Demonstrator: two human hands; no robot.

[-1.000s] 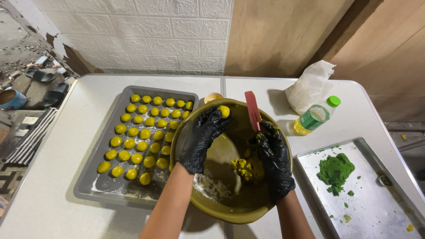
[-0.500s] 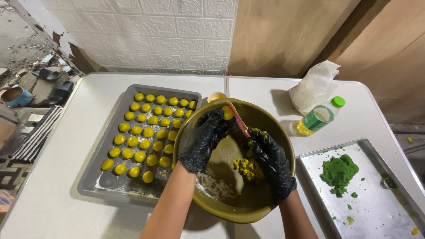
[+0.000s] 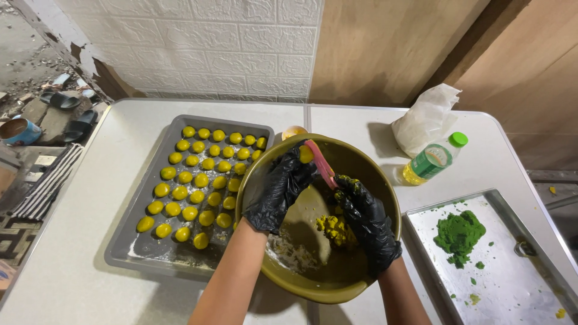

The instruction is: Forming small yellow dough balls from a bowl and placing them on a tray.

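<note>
Left hand (image 3: pixel 278 191) pinches a small yellow ball (image 3: pixel 306 155) at the bowl (image 3: pixel 385 198)'s 11 o'clock rim; right hand (image 3: pixel 364 218) grips the pink scraper (image 3: pixel 321 164), dough lump (image 3: pixel 335 229) sitting mid-bowl. Slick gloves could drop that ball back in, or the scraper could knock it before the tray (image 3: pixel 120 253) at 9 o'clock.

White table (image 3: pixel 90 180) | grey tray (image 3: pixel 129 241) at left, rows of yellow balls on it | olive bowl (image 3: pixel 385 198) in the middle | steel tray (image 3: pixel 518 283) at right (green dough on it) | bottle (image 3: pixel 430 161) and white bag (image 3: pixel 424 120) at the back
</note>
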